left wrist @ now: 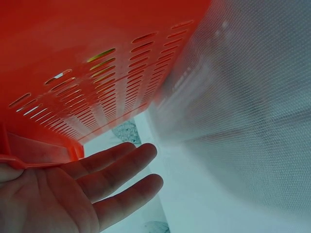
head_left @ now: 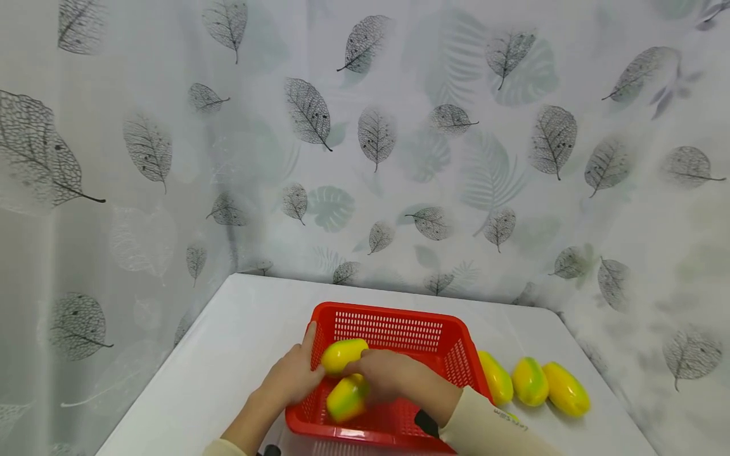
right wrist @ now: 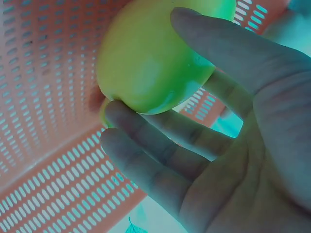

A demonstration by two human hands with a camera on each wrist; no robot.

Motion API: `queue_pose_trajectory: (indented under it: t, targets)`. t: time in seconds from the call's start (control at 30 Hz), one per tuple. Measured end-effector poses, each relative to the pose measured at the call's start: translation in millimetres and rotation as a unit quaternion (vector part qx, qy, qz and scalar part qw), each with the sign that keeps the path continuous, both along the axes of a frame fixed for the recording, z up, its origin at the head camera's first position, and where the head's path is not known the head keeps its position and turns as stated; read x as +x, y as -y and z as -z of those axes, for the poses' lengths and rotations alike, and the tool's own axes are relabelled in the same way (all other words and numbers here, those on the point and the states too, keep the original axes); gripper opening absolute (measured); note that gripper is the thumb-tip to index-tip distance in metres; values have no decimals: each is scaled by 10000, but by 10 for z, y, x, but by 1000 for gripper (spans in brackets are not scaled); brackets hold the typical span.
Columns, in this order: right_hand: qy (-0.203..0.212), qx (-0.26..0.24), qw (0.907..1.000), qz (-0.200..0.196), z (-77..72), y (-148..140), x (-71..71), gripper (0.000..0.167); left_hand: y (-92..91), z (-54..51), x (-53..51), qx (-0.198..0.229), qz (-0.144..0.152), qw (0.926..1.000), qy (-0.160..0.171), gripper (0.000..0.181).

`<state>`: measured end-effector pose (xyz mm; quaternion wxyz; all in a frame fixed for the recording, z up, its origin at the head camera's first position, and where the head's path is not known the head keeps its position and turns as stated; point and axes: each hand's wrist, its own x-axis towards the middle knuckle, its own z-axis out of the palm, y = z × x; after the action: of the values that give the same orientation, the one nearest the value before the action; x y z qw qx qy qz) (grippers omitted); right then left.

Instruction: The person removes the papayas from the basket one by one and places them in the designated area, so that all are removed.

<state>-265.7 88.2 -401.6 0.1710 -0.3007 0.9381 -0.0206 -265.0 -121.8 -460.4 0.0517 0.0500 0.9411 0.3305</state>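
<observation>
A red plastic basket [head_left: 376,436] with slotted walls stands on the white table. On its left rim my left hand [head_left: 293,373] has a hold, the thumb over the edge; in the left wrist view three fingers [left wrist: 127,194] stretch out straight below the rim, outside the wall. Inside the basket, my right hand [head_left: 382,375] grips a smooth oval yellow-green fruit [head_left: 348,398] between thumb and fingers, seen close in the right wrist view. Just beyond it another yellow-green fruit [head_left: 344,356] lies near the left wall. The right hand's fingertips are hidden in the head view.
To the right of the basket, several more yellow-green fruits lie on the white table [head_left: 228,354], among them a fruit [head_left: 530,381] with a green streak and a yellower fruit [head_left: 566,389]. A leaf-patterned curtain [head_left: 376,190] hangs behind and beside the table.
</observation>
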Motion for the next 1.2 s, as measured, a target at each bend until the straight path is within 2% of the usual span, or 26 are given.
queue_pose_trajectory:
  t: [0.23,0.53,0.67,0.97,1.2]
  targets:
    - [-205,-200,9996,66,-169,-139,6,56,5,-38,-46,-230,-24,9997,-116,95]
    - [-280,-554,9979,164,-344,-385,17,58,21,-67,-72,-104,14,9999,-128,95]
    - [-250,-714,9968,241,-355,-491,64,59,16,-44,-54,-50,105,9999,-126,94]
    - [-181,-961,9927,706,-342,-716,131,60,7,43,0,16,178,9998,-127,93]
    - [-248,-1165,9900,753,-386,-864,142,60,1,-3,-17,-80,203,9996,-198,93]
